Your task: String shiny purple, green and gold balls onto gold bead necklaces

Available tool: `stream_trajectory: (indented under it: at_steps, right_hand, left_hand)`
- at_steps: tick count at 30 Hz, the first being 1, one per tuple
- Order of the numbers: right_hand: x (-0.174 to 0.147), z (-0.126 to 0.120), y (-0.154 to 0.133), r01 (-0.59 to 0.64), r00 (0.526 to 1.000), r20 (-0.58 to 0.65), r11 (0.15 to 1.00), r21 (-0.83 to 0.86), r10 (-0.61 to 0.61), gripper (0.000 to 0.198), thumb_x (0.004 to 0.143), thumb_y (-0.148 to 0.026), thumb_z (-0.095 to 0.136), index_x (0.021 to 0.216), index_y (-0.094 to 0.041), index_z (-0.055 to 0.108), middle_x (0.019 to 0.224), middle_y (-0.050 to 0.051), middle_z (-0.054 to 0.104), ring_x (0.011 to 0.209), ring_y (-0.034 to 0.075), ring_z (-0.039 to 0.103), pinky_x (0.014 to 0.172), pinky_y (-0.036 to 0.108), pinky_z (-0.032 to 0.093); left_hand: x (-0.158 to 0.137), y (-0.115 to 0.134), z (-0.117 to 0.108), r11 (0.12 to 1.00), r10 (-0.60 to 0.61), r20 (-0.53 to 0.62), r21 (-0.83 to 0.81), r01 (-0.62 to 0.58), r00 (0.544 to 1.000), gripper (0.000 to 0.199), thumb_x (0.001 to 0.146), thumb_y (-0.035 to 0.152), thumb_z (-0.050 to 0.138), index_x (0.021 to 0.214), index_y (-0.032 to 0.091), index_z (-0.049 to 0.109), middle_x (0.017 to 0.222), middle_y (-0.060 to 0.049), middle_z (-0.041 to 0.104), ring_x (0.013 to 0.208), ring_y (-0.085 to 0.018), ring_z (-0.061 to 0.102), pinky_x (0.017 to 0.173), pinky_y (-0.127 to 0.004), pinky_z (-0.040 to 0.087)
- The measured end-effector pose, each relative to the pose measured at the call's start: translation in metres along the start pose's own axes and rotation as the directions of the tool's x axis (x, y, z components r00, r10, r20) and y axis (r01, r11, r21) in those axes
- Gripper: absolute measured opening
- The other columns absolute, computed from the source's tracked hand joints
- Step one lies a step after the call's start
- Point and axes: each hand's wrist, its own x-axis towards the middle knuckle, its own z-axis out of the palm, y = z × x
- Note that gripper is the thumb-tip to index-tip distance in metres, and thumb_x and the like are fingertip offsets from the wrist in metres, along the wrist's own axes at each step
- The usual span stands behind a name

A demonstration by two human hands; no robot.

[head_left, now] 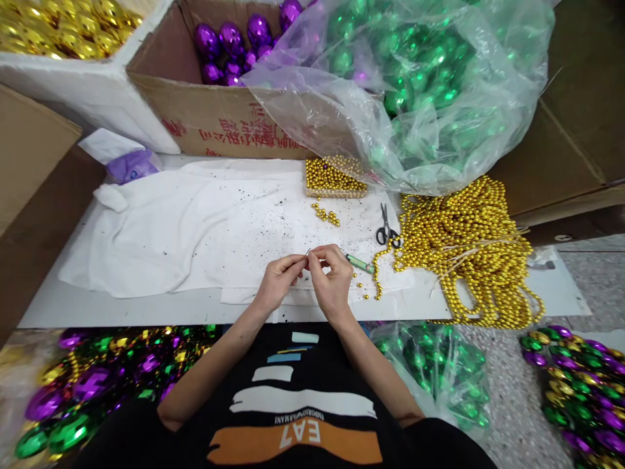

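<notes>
My left hand (282, 281) and my right hand (329, 277) meet fingertip to fingertip over the front of the white cloth (190, 228). Both are closed in a pinch. A thin dark piece (308, 252) pokes up between the fingertips; it is too small to name. Just right of my right hand lies a green lighter-like stick (360, 263), beside a short gold bead strand (376, 277) and a few loose beads. Farther off are black-handled scissors (387, 229), a small clear box of gold beads (334, 178) and several gold beads (326, 214) in front of it.
Bundled gold bead strands (469, 254) cover the table's right end. Behind stand a cardboard box (219, 120) with purple balls (232, 39) and a plastic bag (420, 85) of green ones. A purple bundle (133, 167) sits at left. Dark specks dot the cloth. Colored beads hang below the table.
</notes>
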Motion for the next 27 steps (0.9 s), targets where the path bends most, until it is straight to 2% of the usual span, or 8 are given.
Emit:
stream_trajectory:
  at_steps: [5,10,12,15,17,19,23,27]
  right_hand:
    - [0.000,-0.004,0.000,-0.021,1.000,0.012,1.000,0.009,0.020,0.018,0.090,-0.021,0.058,0.073,-0.021,0.064,0.083,0.003,0.066,0.079,0.016,0.063,0.064,0.029,0.053]
    - [-0.001,-0.008,0.004,-0.150,0.988,0.048,0.981,0.122,0.145,0.015,0.088,-0.027,0.062,0.077,-0.021,0.070,0.087,0.004,0.068,0.078,0.017,0.063,0.065,0.030,0.054]
    - [0.001,-0.010,0.006,-0.254,0.966,0.116,0.940,0.230,0.233,0.011,0.084,-0.029,0.066,0.077,-0.021,0.071,0.084,0.003,0.067,0.072,0.015,0.061,0.063,0.029,0.053]
    - [0.012,-0.023,0.009,-0.442,0.896,0.244,0.795,0.416,0.371,0.013,0.077,-0.032,0.073,0.076,-0.021,0.067,0.080,0.002,0.068,0.065,0.013,0.058,0.054,0.025,0.046]
    - [0.023,-0.046,0.013,-0.500,0.866,0.281,0.686,0.529,0.414,0.018,0.075,-0.033,0.075,0.074,-0.021,0.062,0.085,0.003,0.070,0.068,0.013,0.059,0.047,0.021,0.037]
    - [0.032,-0.082,0.017,-0.471,0.877,0.257,0.623,0.625,0.406,0.022,0.076,-0.036,0.076,0.074,-0.023,0.058,0.086,0.003,0.068,0.071,0.014,0.060,0.042,0.019,0.028]
    - [0.033,-0.171,0.027,-0.315,0.923,0.089,0.601,0.734,0.375,0.016,0.084,-0.032,0.072,0.080,-0.025,0.058,0.059,-0.006,0.043,0.048,0.009,0.041,0.033,0.018,0.014]
    - [0.006,-0.250,0.040,-0.197,0.896,-0.118,0.621,0.759,0.428,0.014,0.085,-0.029,0.072,0.077,-0.027,0.060,0.052,-0.009,0.026,0.039,0.005,0.027,0.032,0.020,0.021]
  left_hand:
    - [-0.002,-0.004,-0.001,0.998,0.025,0.021,0.054,-0.026,0.999,0.029,0.081,0.042,0.071,0.091,0.016,0.078,0.071,-0.003,0.068,0.055,-0.009,0.049,0.050,-0.022,0.040]
    - [-0.006,-0.001,0.003,0.987,0.089,0.035,0.130,-0.093,0.995,0.026,0.085,0.040,0.068,0.090,0.017,0.078,0.078,-0.005,0.071,0.062,-0.012,0.055,0.056,-0.023,0.044]
    - [-0.008,0.003,0.007,0.977,0.127,0.057,0.163,-0.135,0.990,0.024,0.088,0.038,0.065,0.090,0.018,0.078,0.080,-0.005,0.073,0.067,-0.013,0.059,0.063,-0.025,0.047]
    - [-0.013,0.009,0.011,0.958,0.174,0.111,0.209,-0.195,0.978,0.023,0.091,0.035,0.062,0.093,0.019,0.078,0.086,-0.006,0.074,0.078,-0.016,0.065,0.076,-0.028,0.050]
    - [-0.017,0.014,0.009,0.953,0.175,0.142,0.223,-0.204,0.974,0.024,0.092,0.035,0.061,0.092,0.019,0.078,0.087,-0.007,0.075,0.084,-0.018,0.067,0.081,-0.030,0.050]
    - [-0.021,0.019,0.004,0.965,0.133,0.161,0.204,-0.165,0.978,0.024,0.092,0.035,0.061,0.090,0.019,0.078,0.081,-0.006,0.074,0.084,-0.018,0.067,0.080,-0.029,0.050]
    - [-0.021,0.029,-0.007,0.995,0.017,0.219,0.092,-0.038,0.976,0.025,0.091,0.039,0.064,0.092,0.018,0.078,0.068,-0.004,0.068,0.062,-0.012,0.054,0.058,-0.024,0.041]
    - [-0.010,0.041,0.007,0.999,0.036,0.274,-0.045,-0.025,0.961,0.026,0.090,0.041,0.066,0.096,0.018,0.077,0.065,-0.003,0.065,0.053,-0.008,0.040,0.048,-0.022,0.026]
